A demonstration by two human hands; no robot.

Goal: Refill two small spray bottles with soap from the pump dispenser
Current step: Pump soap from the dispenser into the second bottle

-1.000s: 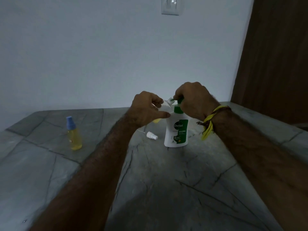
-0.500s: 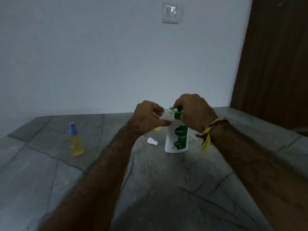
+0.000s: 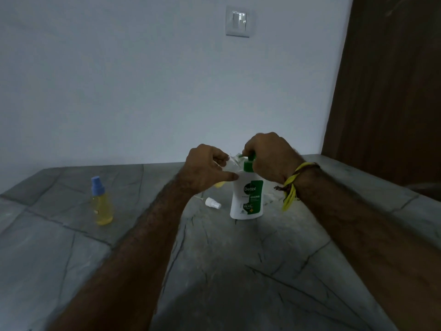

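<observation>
1. A white plastic pump dispenser bottle with a green collar and green label panel [image 3: 247, 197] stands upright on the grey stone-patterned tabletop [image 3: 238, 271]; this dispenser is the landmark for the places below.
2. Its label reads "Dettol" in white inside a dark green emblem, with "ORIGINAL" beneath it. A smaller line lower down looks like "99.9%", but the fine print is too small to read.
3. The right hand [image 3: 269, 158] sits on top of the dispenser, its grip closed over the green pump head, which it mostly hides.
4. The left hand [image 3: 205, 170] is just left of the dispenser's top. Its grip pinches a small clear uncapped spray bottle [image 3: 230, 164], tilted with its mouth up at the pump's nozzle; a little yellow shows below the fingers.
5. A small white spray cap [image 3: 212, 203] lies on its side on the tabletop, just left of the dispenser's base.
6. A second small spray bottle with yellow liquid and a blue cap [image 3: 100, 202] stands upright, well to the left of the dispenser. Its small label cannot be read.
7. A yellow thread wristband [image 3: 292, 187] circles the right wrist, right of the dispenser.
8. A white wall switch plate [image 3: 238, 21] is on the wall high above the dispenser.
</observation>
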